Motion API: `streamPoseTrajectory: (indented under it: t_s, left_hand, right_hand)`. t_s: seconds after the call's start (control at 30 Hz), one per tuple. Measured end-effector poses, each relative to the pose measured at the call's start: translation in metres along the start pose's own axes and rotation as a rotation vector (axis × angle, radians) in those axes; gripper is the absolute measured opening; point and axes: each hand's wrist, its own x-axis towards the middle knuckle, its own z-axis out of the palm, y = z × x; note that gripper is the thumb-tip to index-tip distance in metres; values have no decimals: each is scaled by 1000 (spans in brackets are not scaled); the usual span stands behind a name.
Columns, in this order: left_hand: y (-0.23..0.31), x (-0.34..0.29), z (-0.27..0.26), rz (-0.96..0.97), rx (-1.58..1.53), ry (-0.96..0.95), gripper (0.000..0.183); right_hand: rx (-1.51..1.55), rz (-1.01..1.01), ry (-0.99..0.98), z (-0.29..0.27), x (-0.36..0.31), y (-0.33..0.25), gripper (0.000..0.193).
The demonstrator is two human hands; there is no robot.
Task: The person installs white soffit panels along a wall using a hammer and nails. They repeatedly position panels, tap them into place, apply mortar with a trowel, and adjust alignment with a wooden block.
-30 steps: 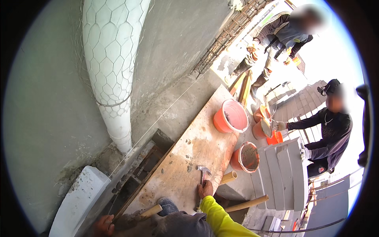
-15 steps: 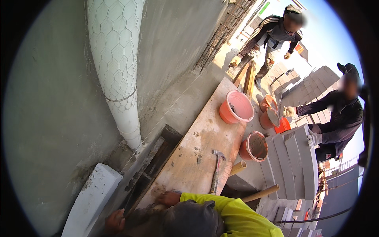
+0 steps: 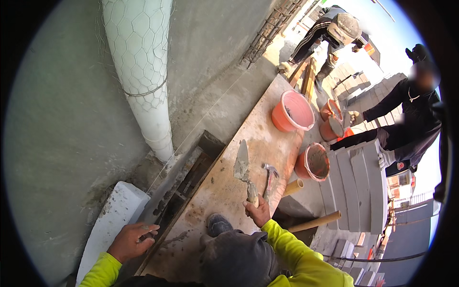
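My right hand point(image 3: 258, 212) grips the wooden handle of a pointed trowel point(image 3: 242, 162); its mortar-smeared blade points away over a plywood board point(image 3: 220, 191). A claw hammer point(image 3: 270, 181) lies on the board just right of the trowel. My left hand point(image 3: 133, 242) hovers, empty, with fingers loosely bent and thumb apart, near a white block point(image 3: 112, 215) and the dark slot beside the board. A taut string point(image 3: 197, 139) runs along the wall base past the block. My bent knee point(image 3: 234, 258) and boot point(image 3: 218, 224) show at the lower middle.
A pink bucket point(image 3: 292, 111) stands on the board; a mortar bucket point(image 3: 312, 162) stands beside it. Bamboo poles point(image 3: 315, 221) stick out at the right, near stacked grey blocks point(image 3: 356, 186). A mesh-wrapped pipe point(image 3: 138, 62) meets the wall. Two co-workers point(image 3: 406, 112) point(image 3: 330, 36) are beyond.
My right hand has risen from the board with the trowel now in plain view. My left hand has lifted and moved away from the lower edge. The far co-worker has bent down.
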Motion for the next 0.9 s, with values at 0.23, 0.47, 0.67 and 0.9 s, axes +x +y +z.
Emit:
streamPoseTrajectory:
  t_s: [0.23,0.47,0.67,0.9]
  left_hand:
    - [93,136,24,228,-132,32,60]
    - [111,170,69,336,-676,80,48]
    - [85,146,46,175,-753,111,45]
    - [85,136,47,170,-673,93,46]
  right_hand:
    - [105,-546,-147,58,-4,-73,36]
    - [-301,-835,-441,46,6,-104,65]
    - [-132,-395,170,-76,12,-81,36]
    - [205,-596,892,-228,-17,-121,40]
